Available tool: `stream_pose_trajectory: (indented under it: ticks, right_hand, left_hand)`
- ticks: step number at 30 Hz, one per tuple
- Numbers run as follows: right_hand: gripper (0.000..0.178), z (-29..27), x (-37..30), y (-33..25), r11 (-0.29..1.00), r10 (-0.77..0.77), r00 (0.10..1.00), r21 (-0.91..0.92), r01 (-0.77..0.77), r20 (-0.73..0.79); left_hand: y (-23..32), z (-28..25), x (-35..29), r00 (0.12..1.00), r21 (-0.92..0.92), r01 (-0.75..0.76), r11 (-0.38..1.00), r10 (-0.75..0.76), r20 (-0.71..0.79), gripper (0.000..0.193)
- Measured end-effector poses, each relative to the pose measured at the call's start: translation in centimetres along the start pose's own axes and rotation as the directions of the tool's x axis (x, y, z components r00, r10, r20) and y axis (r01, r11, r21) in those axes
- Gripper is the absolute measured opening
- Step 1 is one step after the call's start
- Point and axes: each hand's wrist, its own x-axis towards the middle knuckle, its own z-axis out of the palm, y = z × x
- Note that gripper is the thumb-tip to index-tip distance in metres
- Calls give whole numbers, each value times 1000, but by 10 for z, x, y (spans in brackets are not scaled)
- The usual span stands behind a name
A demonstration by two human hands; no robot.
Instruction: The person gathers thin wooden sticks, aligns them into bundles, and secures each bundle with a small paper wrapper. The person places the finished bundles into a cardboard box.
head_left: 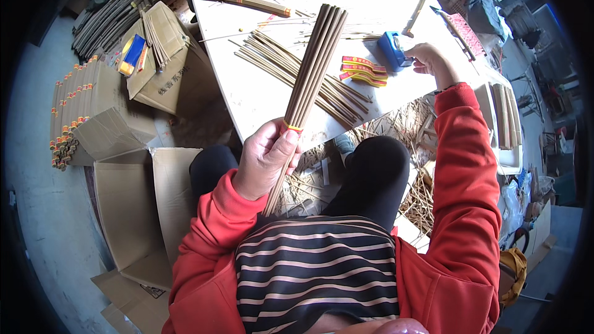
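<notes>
My left hand is closed around a bundle of brown incense sticks, held tilted over the table's near edge. A red and yellow paper band circles the bundle just above my thumb. Over the table my right hand reaches to a blue tape dispenser, its fingers drawn together at the near right side. Whatever is between those fingertips is too small to make out. Left of the dispenser lies a small pile of red and yellow paper bands. Loose incense sticks spread beside them, partly behind the bundle.
The white table also bears a banded bundle and more loose sticks. At left stand an open cardboard box and stacked banded bundles. Broken sticks litter the floor below. A white bin holds sticks at right.
</notes>
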Motion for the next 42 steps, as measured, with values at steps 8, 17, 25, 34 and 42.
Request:
stream_pose_trajectory:
  ticks: [8, 17, 25, 34, 42]
  right_hand:
    - [43, 6, 14, 9, 971, 42, 996, 232, -59, 76]
    - [24, 1, 19, 19, 926, 86, 989, 357, -124, 118]
    - [28, 3, 18, 37, 799, 2, 991, 596, -82, 132]
    - [18, 16, 26, 56, 759, -95, 995, 649, 48, 37]
    - [17, 24, 29, 67, 670, -74, 997, 741, 42, 10]
  left_hand:
    - [-2, 2, -4, 1000, 12, 7, 1000, -8, 20, 26]
    - [-3, 2, -7, 1000, -13, 13, 1000, -13, 25, 25]
    - [-7, 0, -8, 999, -5, 37, 999, -36, 17, 26]
    - [-6, 1, -11, 999, 1, 24, 1000, -24, 24, 26]
    - [-2, 4, -12, 1000, 3, 13, 1000, -13, 27, 26]
